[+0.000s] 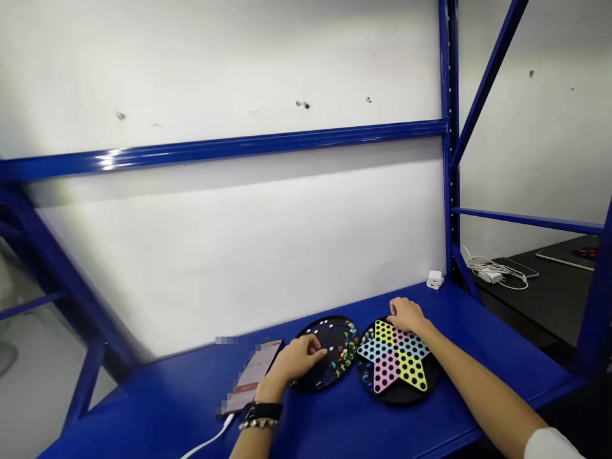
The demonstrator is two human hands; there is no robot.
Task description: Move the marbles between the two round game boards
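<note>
Fingers (321,352) of my left hand (296,358) bend over the left tray (310,382), tips close together; I can't tell whether they pinch anything. Colourful marbles (351,347) line that tray's right side. My right hand (406,314) curls at the far edge of the star board (393,354), its grip hidden from me. Left of both, a phone (254,379) lies on the blue table (191,389).

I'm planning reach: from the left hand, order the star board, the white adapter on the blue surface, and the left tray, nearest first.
1. Left tray: partly beneath the left hand.
2. Star board: right of that tray.
3. White adapter: farther back, right.
</note>
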